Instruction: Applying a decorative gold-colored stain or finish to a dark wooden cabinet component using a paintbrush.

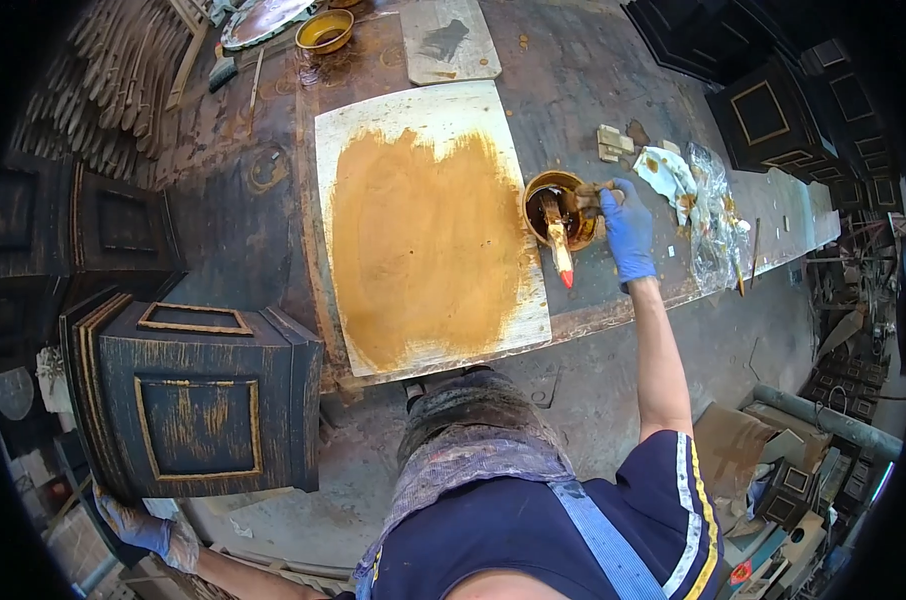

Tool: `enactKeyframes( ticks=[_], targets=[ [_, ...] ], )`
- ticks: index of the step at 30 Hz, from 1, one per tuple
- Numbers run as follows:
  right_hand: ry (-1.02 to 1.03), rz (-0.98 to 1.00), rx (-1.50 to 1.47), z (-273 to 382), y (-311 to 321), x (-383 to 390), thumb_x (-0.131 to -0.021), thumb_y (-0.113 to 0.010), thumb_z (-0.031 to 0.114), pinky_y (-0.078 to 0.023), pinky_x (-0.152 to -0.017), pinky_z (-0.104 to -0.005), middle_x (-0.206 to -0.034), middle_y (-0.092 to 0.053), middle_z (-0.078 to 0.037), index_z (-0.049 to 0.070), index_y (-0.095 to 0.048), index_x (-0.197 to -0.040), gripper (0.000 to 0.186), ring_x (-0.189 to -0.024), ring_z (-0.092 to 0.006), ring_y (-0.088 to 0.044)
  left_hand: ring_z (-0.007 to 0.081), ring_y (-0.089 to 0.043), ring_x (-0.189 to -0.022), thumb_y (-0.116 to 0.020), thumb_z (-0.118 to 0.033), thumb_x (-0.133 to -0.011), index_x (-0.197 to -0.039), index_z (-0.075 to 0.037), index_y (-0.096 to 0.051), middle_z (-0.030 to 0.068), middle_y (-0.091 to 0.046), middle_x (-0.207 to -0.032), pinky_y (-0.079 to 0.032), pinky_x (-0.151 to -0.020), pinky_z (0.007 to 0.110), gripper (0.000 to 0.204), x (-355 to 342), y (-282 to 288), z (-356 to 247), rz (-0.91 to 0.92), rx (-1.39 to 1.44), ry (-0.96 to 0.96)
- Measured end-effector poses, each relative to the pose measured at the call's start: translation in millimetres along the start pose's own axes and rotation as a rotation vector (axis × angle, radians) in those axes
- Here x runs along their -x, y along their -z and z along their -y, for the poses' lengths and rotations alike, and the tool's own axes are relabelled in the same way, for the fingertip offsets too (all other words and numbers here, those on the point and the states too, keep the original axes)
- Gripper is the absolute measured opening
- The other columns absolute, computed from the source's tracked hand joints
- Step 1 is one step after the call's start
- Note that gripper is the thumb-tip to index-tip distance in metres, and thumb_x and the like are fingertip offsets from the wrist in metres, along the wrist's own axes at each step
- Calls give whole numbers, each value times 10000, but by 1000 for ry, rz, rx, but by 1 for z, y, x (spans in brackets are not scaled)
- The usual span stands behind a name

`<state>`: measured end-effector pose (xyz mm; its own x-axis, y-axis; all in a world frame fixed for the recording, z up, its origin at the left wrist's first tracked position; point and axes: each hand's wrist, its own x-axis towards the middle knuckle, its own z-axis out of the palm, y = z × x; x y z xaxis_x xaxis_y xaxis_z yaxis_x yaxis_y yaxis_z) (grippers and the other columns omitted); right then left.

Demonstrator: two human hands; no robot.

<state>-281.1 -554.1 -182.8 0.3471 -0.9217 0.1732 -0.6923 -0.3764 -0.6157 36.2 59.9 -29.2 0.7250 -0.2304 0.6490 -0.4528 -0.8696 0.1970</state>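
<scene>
Two gloved hands are at work: our right hand [628,225] grips the rim of the paint tin [561,209] on the table [583,90], beside the ochre-smeared board [428,225]. A brush [557,240] rests in the tin. Our left hand [143,530] closes under the dark cabinet [198,400] at the table's edge.

Pot [558,208] right of board [428,225]; cabinet [198,395] left, brush [556,240] in pot
</scene>
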Motion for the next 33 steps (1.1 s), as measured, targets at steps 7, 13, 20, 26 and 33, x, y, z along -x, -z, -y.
enactKeyframes(
  ticks=[7, 13, 20, 26, 33],
  targets=[
    [-33, 192, -60, -2, 8, -1, -767, -499, 254, -425, -590, -368, -739, -552, -205, 56, -498, -919, 250, -711, -339, -552, 215, -470, -979, -393, -218, -836, -1065, 51, -474, 148, -471, -1102, -367, -855, 309, 363, -3, 0, 2, -65, 351, 305],
    [18, 243, 32, -6, 27, -7, -762, -510, 272, -427, -565, -321, -690, -560, -166, 53, -508, -898, 257, -631, -254, -567, 209, -484, -957, -382, -159, -842, -1061, 50, -478, 141, -476, -1100, -389, -831, 288, 317, -1, 3, 5, -66, 315, 233],
    [-29, 84, 78, -16, 60, -17, -771, -502, 258, -425, -592, -309, -689, -564, -159, 23, -517, -887, 262, -649, -245, -565, 178, -505, -911, -369, -134, -849, -1012, 59, -507, 115, -508, -1064, -414, -789, 260, 288, -5, -12, 16, -71, 177, 55],
    [42, 151, -97, 19, 77, -2, -767, -510, 157, -431, -618, -273, -703, -560, -117, 23, -520, -898, 187, -697, -179, -566, 197, -498, -912, -396, -162, -816, -1013, 36, -514, 119, -508, -1043, -384, -826, 286, 303, -6, 6, -33, -108, 292, 289],
    [509, 631, -70, 15, 91, 35, -718, -520, -21, -437, -694, -282, -885, -558, -75, 29, -520, -920, 208, -794, -178, -537, 154, -507, -850, -430, -109, -800, -929, 16, -558, 71, -549, -934, -397, -768, 262, 221, -8, -21, -53, -157, 205, 222]
  ],
)
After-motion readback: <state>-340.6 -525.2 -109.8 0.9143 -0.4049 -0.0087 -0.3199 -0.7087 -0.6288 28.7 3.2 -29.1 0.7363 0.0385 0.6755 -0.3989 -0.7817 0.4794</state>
